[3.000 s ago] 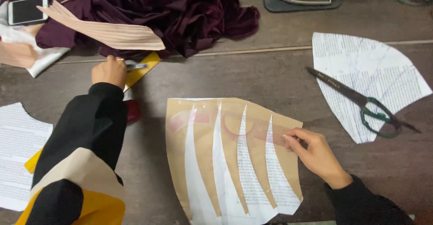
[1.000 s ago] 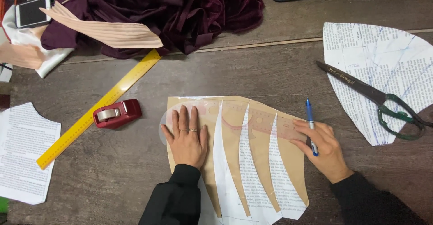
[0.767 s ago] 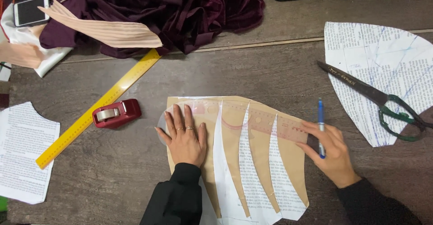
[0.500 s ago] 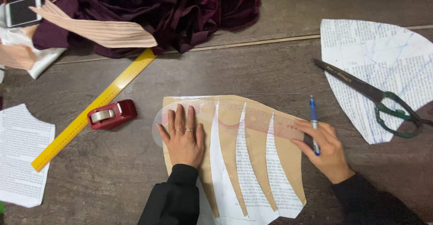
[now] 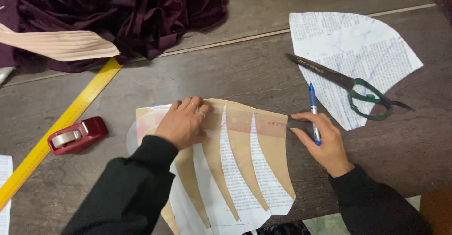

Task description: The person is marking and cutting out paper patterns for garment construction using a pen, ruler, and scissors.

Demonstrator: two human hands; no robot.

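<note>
Hands both rest on a brown paper pattern piece lying flat on the grey-brown bench at lower centre of the frame. Left hand lies palm down on the upper left part of the pattern, fingers spread fairly wide and pressing it flat, holding nothing; a ring shows on one finger. Right hand sits at the pattern's right edge, fingers curled narrow around a blue pen whose upper end points toward the top of the frame; its fingertips touch the end of a clear curved ruler that runs across the top of the pattern between the two hands. Pattern is slashed into tapering brown strips fanned apart, with white printed paper showing in the gaps between them. Both sleeves are black. Dark scissors with green handles lie on a fan-shaped piece of printed paper at upper right, near the pen but apart from it. Red tape dispenser sits at left, just beside a long yellow ruler running diagonally. Dark purple fabric is heaped at upper left, with a pale pink striped strip lying across it.
</note>
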